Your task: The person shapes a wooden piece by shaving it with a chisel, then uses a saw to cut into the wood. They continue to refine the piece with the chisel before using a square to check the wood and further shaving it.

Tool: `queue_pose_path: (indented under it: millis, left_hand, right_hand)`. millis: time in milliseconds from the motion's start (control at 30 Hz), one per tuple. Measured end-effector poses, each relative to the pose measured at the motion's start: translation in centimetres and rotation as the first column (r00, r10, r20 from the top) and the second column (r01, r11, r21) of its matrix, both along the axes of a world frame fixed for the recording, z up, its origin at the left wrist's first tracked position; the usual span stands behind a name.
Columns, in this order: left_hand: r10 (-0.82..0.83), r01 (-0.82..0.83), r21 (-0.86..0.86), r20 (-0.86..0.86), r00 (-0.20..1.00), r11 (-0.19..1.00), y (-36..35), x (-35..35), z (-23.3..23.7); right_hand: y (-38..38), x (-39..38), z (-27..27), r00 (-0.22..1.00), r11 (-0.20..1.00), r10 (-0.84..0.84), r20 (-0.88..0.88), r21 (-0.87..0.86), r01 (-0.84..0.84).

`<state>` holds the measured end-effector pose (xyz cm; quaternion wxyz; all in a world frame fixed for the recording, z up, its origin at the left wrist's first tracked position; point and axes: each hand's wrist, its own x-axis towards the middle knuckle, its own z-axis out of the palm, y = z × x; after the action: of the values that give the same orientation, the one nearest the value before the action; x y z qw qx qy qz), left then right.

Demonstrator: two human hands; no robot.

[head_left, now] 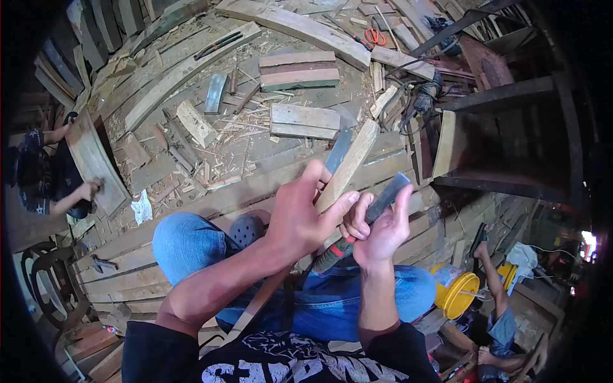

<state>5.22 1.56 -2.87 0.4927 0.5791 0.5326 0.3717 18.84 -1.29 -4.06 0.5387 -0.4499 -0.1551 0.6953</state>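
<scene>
My left hand (300, 204) is closed around a narrow wooden strip (350, 163), whose upper end points away from me over the plank bench. Its lower part seems to run down across my lap, partly hidden by my hands. My right hand (380, 230) grips a chisel (387, 193) near its blade, the flat steel end tilted up to the right. The chisel's dark, red-banded handle (333, 254) slopes down to the left below my fingers. A flat blue-grey piece (338, 150) lies just beyond my left hand, partly covered by the strip.
Ahead lie stacked wood blocks (299, 70), another block (305, 121), curved timbers (300, 29), orange-handled scissors (375, 37) and shavings. A dark wooden frame (504, 140) stands right, near a yellow bucket (461, 295). A person (48, 169) holds a curved board (96, 163) left; another person's leg (495, 274) shows right.
</scene>
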Motion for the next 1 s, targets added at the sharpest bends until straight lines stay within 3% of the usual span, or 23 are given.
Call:
queue_pose_path:
  millis: [33, 100, 167, 300, 367, 433, 500, 567, 633, 700, 767, 833, 900, 967, 1000]
  left_hand:
    - [0.008, -0.007, -0.044, 0.015, 1.000, 0.999, 0.0, 0.0, 0.2]
    - [0.017, -0.014, -0.088, 0.028, 0.999, 0.996, -0.1, 0.2, 0.2]
    - [0.083, -0.063, -0.138, 0.150, 0.985, 0.988, -0.2, 0.5, -0.1]
    - [0.003, 0.007, -0.291, 0.036, 0.999, 0.957, 0.6, -0.1, 1.0]
    - [0.012, -0.013, -0.063, -0.022, 1.000, 0.998, 1.1, -0.1, -0.4]
    - [0.010, -0.010, -0.082, -0.002, 1.000, 0.997, 2.4, -0.2, -1.8]
    - [0.035, -0.008, -0.204, 0.131, 0.991, 0.979, 4.2, -0.6, -2.5]
    - [0.031, -0.021, -0.152, 0.061, 0.998, 0.988, 7.2, -1.1, -2.4]
    - [0.146, -0.090, -0.279, 0.185, 0.972, 0.956, 11.1, -1.7, -2.8]
    - [0.169, -0.105, -0.229, 0.283, 0.944, 0.968, 15.0, -2.1, -0.8]
    - [0.147, -0.092, -0.159, 0.384, 0.912, 0.983, 19.4, -1.7, 0.8]
    - [0.140, -0.129, -0.057, 0.354, 0.925, 0.990, 22.9, -0.7, 3.3]
    - [0.053, -0.107, 0.080, 0.502, 0.863, 0.991, 29.8, -0.6, 1.7]
    - [0.054, -0.137, 0.116, 0.539, 0.841, 0.984, 32.2, 0.5, 4.3]
    - [0.044, -0.153, 0.140, 0.581, 0.813, 0.978, 33.3, 0.9, 6.0]
  right_hand:
    - [0.1, -0.1, 0.2, 1.000, 1.000, 0.002, 0.000, 0.000, -0.002]
    - [0.4, -0.4, 0.6, 0.997, 0.985, -0.055, 0.057, -0.159, 0.063]
    - [0.2, -0.3, 0.1, 0.998, 0.988, -0.057, 0.029, -0.139, 0.061]
    - [-0.1, -0.6, -0.3, 0.997, 0.988, -0.075, -0.015, -0.135, 0.072]
    - [0.3, -1.6, 0.0, 0.989, 0.975, -0.124, 0.085, -0.173, 0.137]
    - [0.1, -2.0, -0.2, 0.983, 0.976, -0.145, 0.112, -0.146, 0.161]
    - [0.0, -2.6, -0.1, 0.976, 0.992, -0.055, 0.210, -0.102, 0.077]
    - [-0.7, -3.8, -0.5, 0.942, 0.999, -0.021, 0.334, -0.021, 0.029]
    - [-1.3, -4.8, -0.7, 0.847, 0.972, 0.188, 0.497, 0.027, -0.232]
    - [-1.8, -5.6, -0.3, 0.744, 0.892, 0.408, 0.529, -0.058, -0.448]
    - [-2.2, -6.3, -0.8, 0.675, 0.819, 0.474, 0.565, 0.000, -0.574]
    - [-2.6, -6.5, -0.3, 0.642, 0.794, 0.457, 0.616, 0.044, -0.607]
    - [-3.0, -6.6, -0.1, 0.607, 0.724, 0.586, 0.536, -0.010, -0.690]
    - [-3.3, -6.6, 0.5, 0.580, 0.695, 0.587, 0.565, 0.015, -0.718]
    - [-3.5, -6.7, 0.2, 0.662, 0.732, 0.520, 0.540, 0.117, -0.671]
